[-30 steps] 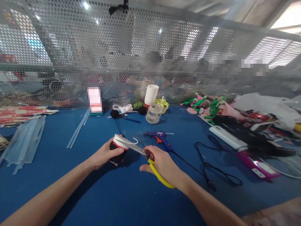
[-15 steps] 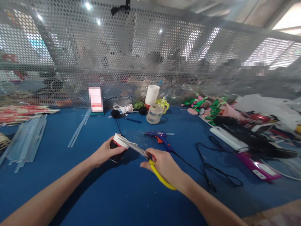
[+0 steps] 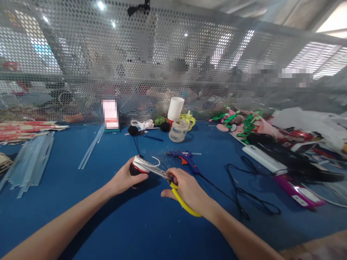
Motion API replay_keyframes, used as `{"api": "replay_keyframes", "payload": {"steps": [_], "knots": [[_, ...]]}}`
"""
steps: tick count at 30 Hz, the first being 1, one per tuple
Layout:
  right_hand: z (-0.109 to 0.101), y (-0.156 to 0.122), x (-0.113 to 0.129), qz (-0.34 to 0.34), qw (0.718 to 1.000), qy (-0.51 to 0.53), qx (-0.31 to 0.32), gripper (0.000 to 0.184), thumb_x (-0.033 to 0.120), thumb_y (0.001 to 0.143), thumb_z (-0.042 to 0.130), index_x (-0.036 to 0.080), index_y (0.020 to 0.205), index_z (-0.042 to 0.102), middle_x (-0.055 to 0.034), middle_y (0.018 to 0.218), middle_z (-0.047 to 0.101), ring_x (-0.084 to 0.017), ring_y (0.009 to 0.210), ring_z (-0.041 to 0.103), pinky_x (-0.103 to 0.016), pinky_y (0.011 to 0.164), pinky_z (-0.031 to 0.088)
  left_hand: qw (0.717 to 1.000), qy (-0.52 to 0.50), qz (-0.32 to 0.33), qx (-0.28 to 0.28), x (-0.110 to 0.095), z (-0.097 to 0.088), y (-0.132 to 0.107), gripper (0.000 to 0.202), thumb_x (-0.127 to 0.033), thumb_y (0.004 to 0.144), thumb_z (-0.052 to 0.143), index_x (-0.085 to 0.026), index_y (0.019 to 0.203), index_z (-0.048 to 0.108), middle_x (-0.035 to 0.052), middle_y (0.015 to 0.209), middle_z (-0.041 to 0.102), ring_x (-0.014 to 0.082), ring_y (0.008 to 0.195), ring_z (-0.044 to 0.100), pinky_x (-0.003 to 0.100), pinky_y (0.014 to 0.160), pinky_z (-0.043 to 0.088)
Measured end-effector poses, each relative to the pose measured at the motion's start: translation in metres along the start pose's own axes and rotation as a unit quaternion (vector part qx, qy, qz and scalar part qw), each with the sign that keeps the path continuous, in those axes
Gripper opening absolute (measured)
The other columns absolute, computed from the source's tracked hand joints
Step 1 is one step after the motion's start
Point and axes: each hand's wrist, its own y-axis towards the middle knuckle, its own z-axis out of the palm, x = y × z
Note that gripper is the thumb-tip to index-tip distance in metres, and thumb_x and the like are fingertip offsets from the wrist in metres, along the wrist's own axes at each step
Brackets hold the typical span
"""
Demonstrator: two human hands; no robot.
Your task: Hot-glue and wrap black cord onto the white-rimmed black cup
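Observation:
My left hand is closed round a small black ball-shaped craft piece with a red and white rim, resting on the blue table. My right hand grips yellow-handled scissors; their blades reach the rim of the piece. A thin white strip curls up from the rim beside the blades.
A blue glue gun with a black cord lies just behind my hands. Further back stand a stack of white cups, a clear jar and black pompoms. Glue sticks lie left; craft clutter fills the right. A perforated metal screen closes the back.
The craft piece has turned in my left hand and the white strip now curls free from its rim. The scissors have stayed at the rim.

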Motion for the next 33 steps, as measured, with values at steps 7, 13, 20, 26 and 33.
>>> {"api": "replay_keyframes", "payload": {"steps": [7,13,20,26,33], "knots": [[-0.001,0.0,0.002,0.021,0.999,-0.023,0.007,0.031,0.045,0.064,0.059,0.018,0.077,0.051,-0.0005,0.064,0.052,-0.015,0.057,0.048,-0.024,0.052,0.035,0.999,0.037,0.014,-0.017,0.001,0.0,0.002,0.073,-0.037,0.06,0.063,-0.009,0.119,0.031,0.0104,0.096,0.058,0.0242,0.09,0.053,0.034,0.075,0.046],[0.002,0.0,-0.001,0.008,0.999,-0.032,-0.001,0.028,0.046,0.068,0.054,0.019,0.074,0.051,0.0011,0.058,0.05,-0.013,0.051,0.046,-0.023,0.049,0.034,0.998,0.051,0.015,-0.018,0.002,-0.004,0.004,0.075,-0.038,0.059,0.064,-0.01,0.12,0.03,0.0103,0.104,0.055,0.0253,0.101,0.046,0.037,0.087,0.037],[-0.002,-0.001,0.002,0.007,1.0,-0.01,-0.008,0.027,0.043,0.065,0.059,0.018,0.072,0.05,0.0029,0.056,0.047,-0.012,0.049,0.044,-0.021,0.048,0.033,0.985,-0.139,-0.045,0.087,-0.006,-0.017,0.003,0.073,-0.048,0.062,0.06,-0.015,0.12,0.031,0.0114,0.104,0.053,0.0252,0.091,0.053,0.037,0.079,0.04],[0.0,-0.001,-0.004,-0.013,1.0,-0.007,-0.011,0.029,0.042,0.064,0.06,0.019,0.078,0.05,0.0025,0.061,0.047,-0.012,0.052,0.044,-0.022,0.051,0.034,0.941,-0.264,-0.088,0.191,-0.001,-0.017,0.001,0.061,-0.046,0.061,0.063,-0.015,0.108,0.04,0.0079,0.082,0.056,0.0176,0.061,0.058,0.028,0.05,0.045],[0.005,-0.001,-0.007,-0.032,0.999,0.013,-0.004,0.039,0.044,0.059,0.064,0.018,0.083,0.048,-0.0022,0.075,0.052,-0.015,0.066,0.049,-0.025,0.059,0.038,0.975,-0.168,-0.079,0.119,0.0,-0.003,-0.003,0.054,-0.039,0.063,0.064,-0.015,0.105,0.041,0.0005,0.069,0.053,0.013,0.053,0.055,0.025,0.046,0.045]]}}
